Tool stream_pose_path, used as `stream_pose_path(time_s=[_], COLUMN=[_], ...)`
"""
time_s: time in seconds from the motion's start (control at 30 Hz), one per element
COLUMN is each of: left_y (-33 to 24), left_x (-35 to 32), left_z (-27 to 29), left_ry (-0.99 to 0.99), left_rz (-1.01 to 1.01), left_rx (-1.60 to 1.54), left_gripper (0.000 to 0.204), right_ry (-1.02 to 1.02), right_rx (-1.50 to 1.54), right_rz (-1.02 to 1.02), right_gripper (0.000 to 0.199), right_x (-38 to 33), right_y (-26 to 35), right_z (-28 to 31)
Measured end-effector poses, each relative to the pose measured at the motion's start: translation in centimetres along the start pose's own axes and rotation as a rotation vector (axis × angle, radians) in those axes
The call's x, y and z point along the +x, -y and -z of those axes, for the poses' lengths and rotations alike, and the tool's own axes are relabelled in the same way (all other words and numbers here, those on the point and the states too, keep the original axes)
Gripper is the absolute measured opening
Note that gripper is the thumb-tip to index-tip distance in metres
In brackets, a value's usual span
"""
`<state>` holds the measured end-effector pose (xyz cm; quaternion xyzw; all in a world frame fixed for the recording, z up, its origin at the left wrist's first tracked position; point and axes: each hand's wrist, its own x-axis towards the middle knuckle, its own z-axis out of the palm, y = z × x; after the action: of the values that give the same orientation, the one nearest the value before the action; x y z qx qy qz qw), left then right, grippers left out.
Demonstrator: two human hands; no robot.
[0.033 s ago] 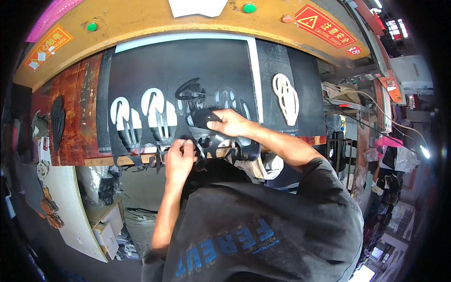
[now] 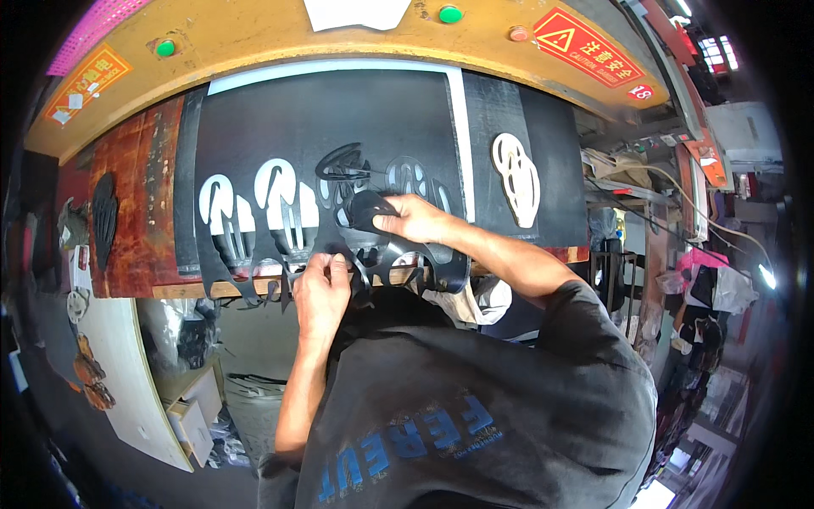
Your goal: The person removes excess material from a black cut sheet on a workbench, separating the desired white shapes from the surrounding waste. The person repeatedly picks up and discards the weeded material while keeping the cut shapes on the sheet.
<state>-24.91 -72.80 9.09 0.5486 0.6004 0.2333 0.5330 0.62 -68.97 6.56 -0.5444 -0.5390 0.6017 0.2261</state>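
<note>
My right hand (image 2: 413, 219) grips a black cut piece (image 2: 370, 209), thumb on top, just above a black sheet (image 2: 322, 102) with sole-shaped cut-outs. My left hand (image 2: 322, 287) is closed in a pinch at the sheet's ragged near edge, where dark strips hang down; its fingertips partly hide what they hold. Left of my hands, white backing shows through two cut-outs. A thin black oval outline piece (image 2: 342, 161) lies on the sheet just beyond my right hand. Further cut shapes (image 2: 407, 176) lie to its right, partly covered by my right forearm.
A yellow machine beam (image 2: 297, 44) with green buttons spans the far side. A pale sole-shaped form (image 2: 515, 180) lies on the dark board at right, a black one (image 2: 104, 220) on the reddish board at left. A wooden strip (image 2: 182, 290) edges the table; a pale panel (image 2: 140, 373) stands below left.
The black piece in my right hand has tilted slightly and shows more of its surface. My left hand has shifted slightly; its fingers stay pinched.
</note>
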Motion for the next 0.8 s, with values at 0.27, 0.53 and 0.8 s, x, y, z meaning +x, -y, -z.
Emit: stream_pose_path(time_s=[0.27, 0.53, 0.8], left_y=[-0.1, 2.0, 2.8], left_x=[3.5, 1.7, 1.3], left_z=[-5.8, -7.5, -8.0], left_ry=[0.149, 0.003, -0.041], left_rz=[0.082, -0.170, -0.273], left_rx=[-0.189, 0.288, 0.557], left_gripper=[0.049, 0.050, 0.042], right_ry=[0.121, -0.040, -0.032], right_rx=[0.108, 0.225, 0.008], right_rz=[-0.107, -0.040, 0.126], right_gripper=[0.021, 0.024, 0.031], right_x=[2.3, 2.1, 1.2], right_y=[-0.4, -0.9, -0.6], right_z=[2.2, 1.4, 1.4])
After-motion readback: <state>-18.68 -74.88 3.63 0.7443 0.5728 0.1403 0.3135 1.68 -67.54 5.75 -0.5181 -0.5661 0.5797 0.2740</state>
